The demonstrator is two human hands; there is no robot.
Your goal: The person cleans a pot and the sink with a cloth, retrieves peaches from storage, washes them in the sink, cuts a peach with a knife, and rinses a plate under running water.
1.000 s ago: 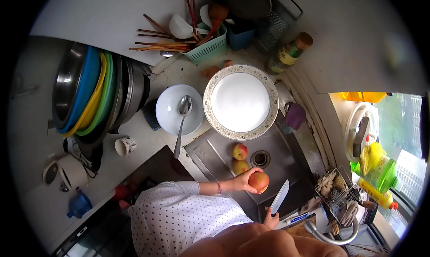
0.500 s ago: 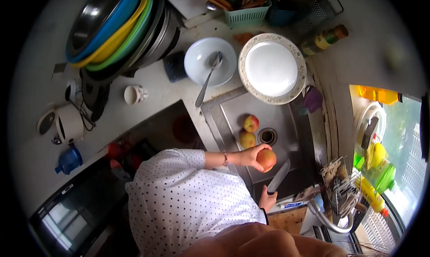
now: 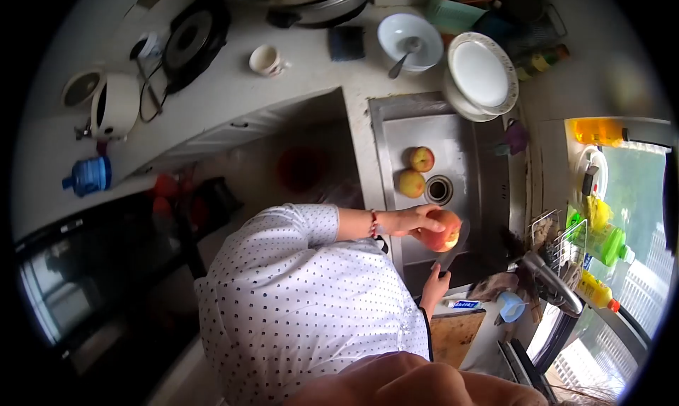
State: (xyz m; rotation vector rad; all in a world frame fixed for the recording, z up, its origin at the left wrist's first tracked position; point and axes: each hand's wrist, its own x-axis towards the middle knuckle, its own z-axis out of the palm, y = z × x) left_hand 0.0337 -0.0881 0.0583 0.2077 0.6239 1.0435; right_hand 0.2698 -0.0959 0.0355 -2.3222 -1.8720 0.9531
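My left hand (image 3: 421, 221) grips a red-yellow peach (image 3: 441, 231) over the sink, and a pale patch shows on the fruit's lower right side. Below it my right hand (image 3: 435, 286) is closed round the handle of a knife (image 3: 448, 256), whose blade points up beside the peach, partly behind it. Two more fruits, one red-yellow (image 3: 422, 159) and one mostly yellow (image 3: 411, 184), lie in the metal sink (image 3: 453, 134) left of the round drain (image 3: 438, 190).
Behind the sink stand a patterned plate (image 3: 479, 73) and a white bowl (image 3: 396, 38) with a spoon (image 3: 404, 58). A mug (image 3: 267, 61) is on the left counter. Faucet (image 3: 552, 282), wire rack (image 3: 566, 243) and cutting board (image 3: 453, 339) are on the right.
The view has turned, so the counter things sit higher. The knife blade, apart from the peach before, now meets its edge in view. A pale patch shows on the peach. Both hands keep their hold.
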